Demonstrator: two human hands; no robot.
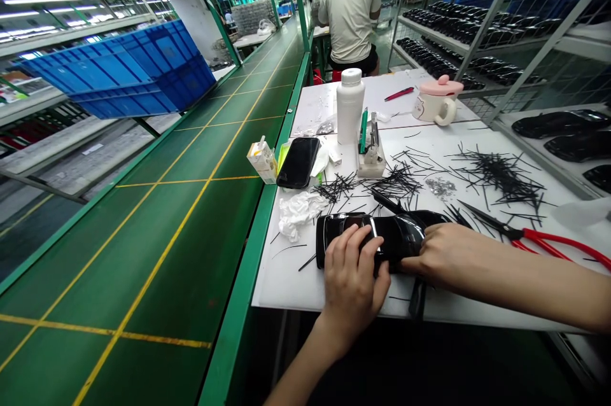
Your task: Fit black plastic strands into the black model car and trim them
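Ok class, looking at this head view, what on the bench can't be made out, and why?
Head view:
Most of the glossy black car shell: covered by the left hand and right hand.
Red-handled scissors: one handle cut off by the right edge.
Silvery bits: too small to identify.
Co-worker's hands: hidden by their own back.

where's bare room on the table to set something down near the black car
Barest: the white tabletop left of the black model car, below the crumpled tissue. Also between the pink-lidded mug and the black strands. Crowded: around those strands and the red-handled scissors, beside the right hand.
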